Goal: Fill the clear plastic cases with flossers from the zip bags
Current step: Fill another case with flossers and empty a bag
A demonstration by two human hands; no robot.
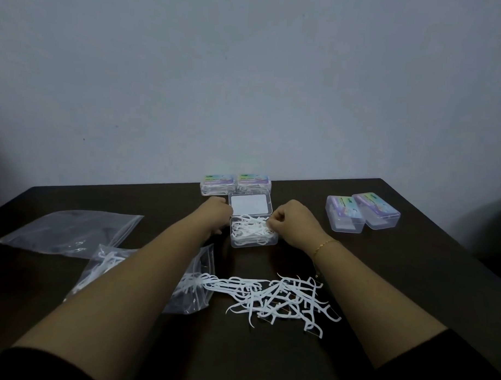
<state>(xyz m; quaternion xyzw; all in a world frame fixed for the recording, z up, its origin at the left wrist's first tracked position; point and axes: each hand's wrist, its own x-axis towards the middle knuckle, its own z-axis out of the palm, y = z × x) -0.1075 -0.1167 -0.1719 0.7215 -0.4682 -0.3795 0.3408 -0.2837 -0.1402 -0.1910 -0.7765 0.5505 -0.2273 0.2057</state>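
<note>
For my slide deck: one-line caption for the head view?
Both hands, left hand and right hand, work at the open clear case of flossers; loose flossers wait nearby.

White flossers (pixel 279 297) on dark brown table (pixel 397 269); clear open case (pixel 253 232), white lid label (pixel 250 204). Closed cases (pixel 362 215) with rainbow-tinted labels. Transparent zip bags (pixel 69 231). Gold bracelet (pixel 325 245), pale grey wall (pixel 247 76).

Dark brown table (pixel 411 280) against bare grey wall (pixel 247 76), dim light.
</note>
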